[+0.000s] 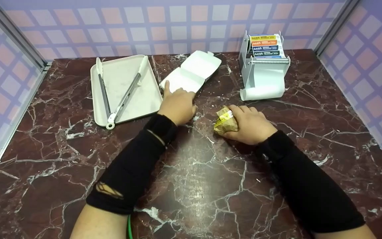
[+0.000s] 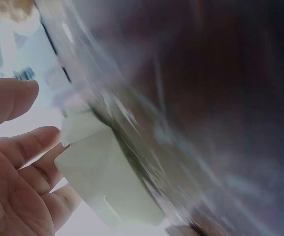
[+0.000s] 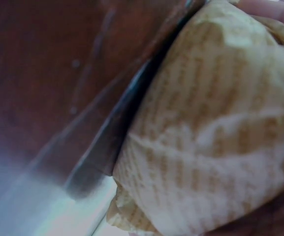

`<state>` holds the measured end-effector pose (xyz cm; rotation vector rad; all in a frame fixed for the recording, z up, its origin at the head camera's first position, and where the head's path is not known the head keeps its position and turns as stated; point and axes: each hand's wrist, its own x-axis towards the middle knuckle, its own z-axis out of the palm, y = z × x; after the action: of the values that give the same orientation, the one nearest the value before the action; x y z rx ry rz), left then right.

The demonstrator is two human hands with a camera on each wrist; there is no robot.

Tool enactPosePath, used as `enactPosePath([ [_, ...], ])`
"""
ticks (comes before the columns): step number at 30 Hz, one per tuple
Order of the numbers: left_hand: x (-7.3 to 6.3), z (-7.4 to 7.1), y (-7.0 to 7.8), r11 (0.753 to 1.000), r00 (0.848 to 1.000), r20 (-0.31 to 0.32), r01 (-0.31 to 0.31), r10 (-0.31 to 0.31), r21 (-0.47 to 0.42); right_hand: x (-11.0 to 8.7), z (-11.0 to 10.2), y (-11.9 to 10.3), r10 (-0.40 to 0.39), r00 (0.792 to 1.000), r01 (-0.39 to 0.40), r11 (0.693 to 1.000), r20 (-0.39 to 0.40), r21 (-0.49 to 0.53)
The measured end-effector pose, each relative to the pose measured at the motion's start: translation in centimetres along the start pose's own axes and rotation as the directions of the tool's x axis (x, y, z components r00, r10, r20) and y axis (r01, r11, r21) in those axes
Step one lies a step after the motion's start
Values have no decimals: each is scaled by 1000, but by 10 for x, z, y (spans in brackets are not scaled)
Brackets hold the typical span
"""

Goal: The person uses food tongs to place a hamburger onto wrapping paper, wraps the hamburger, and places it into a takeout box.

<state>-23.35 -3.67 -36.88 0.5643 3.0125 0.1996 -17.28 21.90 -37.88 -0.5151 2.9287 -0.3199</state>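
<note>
My right hand grips a package wrapped in brown printed paper, with a yellow and white strip across its top. In the right wrist view the crinkled wrapper fills the right side, close over the dark tabletop. My left hand reaches to the near end of an open white clamshell box, fingers loosely extended and overlapping its edge. The left wrist view shows the thumb apart from the fingers, whose tips are right at the box's pale outer wall.
Left of the box, a pale tray bears spread tongs with white tips, their hinge end over its near edge. A label dispenser with several coloured boxes and a hanging white sheet stands back right. Patterned walls enclose the marbled table.
</note>
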Motion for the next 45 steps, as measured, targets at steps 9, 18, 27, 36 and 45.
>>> enactPosePath([
  [9,-25,5,19,996,996,20,-84,84,36,1,0,4,5,1000,-5,1000,-4,2],
  [18,-49,9,33,992,990,66,-125,127,-29,2,0,5,18,1000,-18,1000,1,5],
  [27,-70,12,49,973,972,107,-196,209,-124,1,-1,5,11,1000,-11,1000,-5,8],
  [36,-75,-1,14,936,993,85,-52,87,-348,1,-2,8,24,1000,-24,999,2,39],
  [45,-69,-2,-39,906,991,97,127,-96,-403,4,-3,12,32,999,-32,997,-1,70],
])
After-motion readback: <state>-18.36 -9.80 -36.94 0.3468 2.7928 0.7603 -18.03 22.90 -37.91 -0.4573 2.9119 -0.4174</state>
